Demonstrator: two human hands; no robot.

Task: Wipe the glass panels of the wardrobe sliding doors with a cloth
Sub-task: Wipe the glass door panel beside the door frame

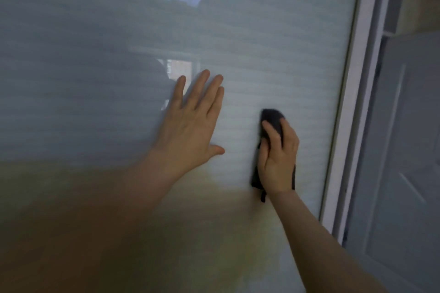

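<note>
Wiping is the step in hand: your right hand (pixel 277 157) presses a dark cloth (pixel 272 121) against the glass panel (pixel 262 43), fingers curled over the cloth and grasping it, part of it hanging below your palm. The cloth sits near the panel's right side, just short of the white frame (pixel 352 93). Your left hand (pixel 190 123) lies flat on the glass to the left of the cloth, fingers straight and spread, holding nothing, likely bracing. Next move, probably: run the cloth toward the frame edge or down, keeping pressure even. Picture is blurred, so streaks cannot be judged.
</note>
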